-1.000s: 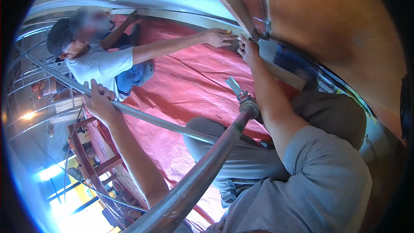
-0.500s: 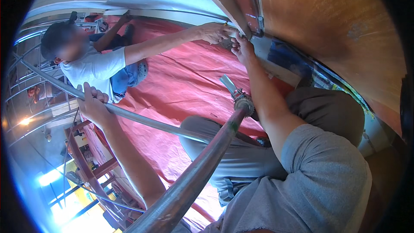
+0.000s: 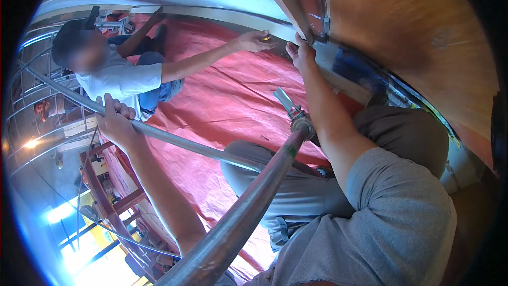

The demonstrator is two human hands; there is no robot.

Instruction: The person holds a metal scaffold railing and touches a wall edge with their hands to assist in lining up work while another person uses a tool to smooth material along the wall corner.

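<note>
My left hand (image 3: 116, 119) is wrapped round a thin metal tube (image 3: 188, 148) that slants across the view. My right hand (image 3: 300, 54) is raised to the lower end of an angled trim strip (image 3: 281, 1) beside a white board (image 3: 244, 20), its fingers curled; what exactly they grip is hidden. Close to it, a co-worker's hand (image 3: 251, 42) holds a small yellow item (image 3: 266, 38). A thick metal pole (image 3: 239, 206) runs up from the bottom between my arms, with a clamp fitting (image 3: 300, 123) on its end.
The co-worker (image 3: 114, 77) crouches at the upper left on a red sheet (image 3: 206, 95). Behind them is a wire frame (image 3: 29, 108); a reddish metal frame (image 3: 98, 188) stands lower left. A wooden panel (image 3: 407, 32) fills the upper right, my bent knees below it.
The co-worker's outstretched hand has drawn back leftward, away from my right hand. My right hand has moved slightly, its fingers shifting at the strip. My left hand stays on the tube.
</note>
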